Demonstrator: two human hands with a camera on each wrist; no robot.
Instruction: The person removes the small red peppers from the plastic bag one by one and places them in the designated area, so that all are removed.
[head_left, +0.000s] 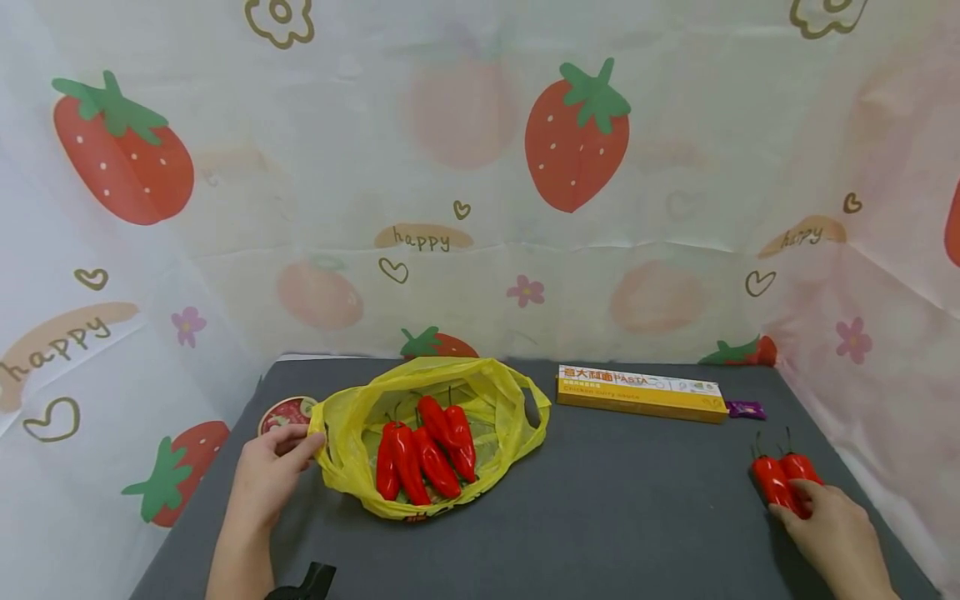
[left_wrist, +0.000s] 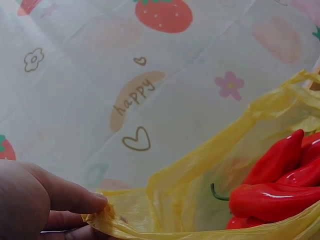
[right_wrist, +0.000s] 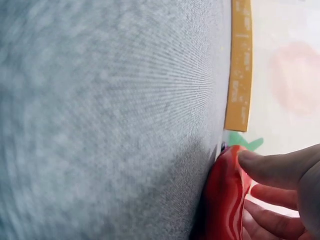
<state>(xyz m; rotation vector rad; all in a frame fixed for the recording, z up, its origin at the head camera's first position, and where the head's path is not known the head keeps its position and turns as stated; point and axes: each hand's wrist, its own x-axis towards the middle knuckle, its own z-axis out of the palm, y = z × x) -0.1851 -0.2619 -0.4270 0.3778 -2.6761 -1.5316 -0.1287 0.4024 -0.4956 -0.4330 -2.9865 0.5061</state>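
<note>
A yellow plastic bag [head_left: 341,479] lies with its mouth spread wide on the dark grey table. Several red chili peppers [head_left: 431,462] rest inside it. My left hand [head_left: 262,479] pinches the bag's left edge between thumb and fingers, shown close up in the left wrist view, where a chili pepper [left_wrist: 272,202] with a green stem is nearest. Far to the right, two more red chili peppers [head_left: 776,483] lie side by side, stems pointing away. My right hand [head_left: 840,533] grips at their near ends; in the right wrist view, thumb and fingers close around a chili pepper [right_wrist: 224,195].
A yellow and white pasta box [head_left: 641,393] lies at the back of the table, with a small purple packet [head_left: 746,409] at its right end. Behind my left hand, a round item with a red top [head_left: 288,414] sits beside the bag. A strawberry-printed curtain [head_left: 465,167] hangs behind the table.
</note>
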